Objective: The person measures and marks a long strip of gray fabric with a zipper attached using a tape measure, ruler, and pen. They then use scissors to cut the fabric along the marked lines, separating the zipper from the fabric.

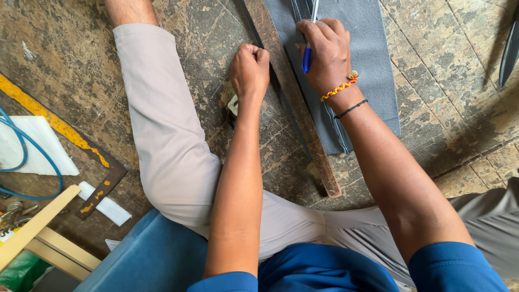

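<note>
Pen, blue grip, white barrel, at 12 o'clock of frame, tip down on grey fabric. Pinched in right hand, fingers curled tight round barrel, likely for marking a line. Beaded and black bands on that wrist.

Wooden straightedge just at 9 o'clock of pen, lying along fabric's left edge, running from 12 down toward 6; likely serves as guide for the line. Left hand closed in a fist, knuckles pressed at straightedge's left side, seemingly to pin it against slipping. Whether anything is gripped inside fist: cannot tell.

Fabric flat on worn, scuffed floor, stitched seam along left side.

Bent leg in beige trousers at 9 o'clock of left hand. Farther out at 8 o'clock: metal square with yellow paint, white foam, blue cable, wooden frame.
</note>
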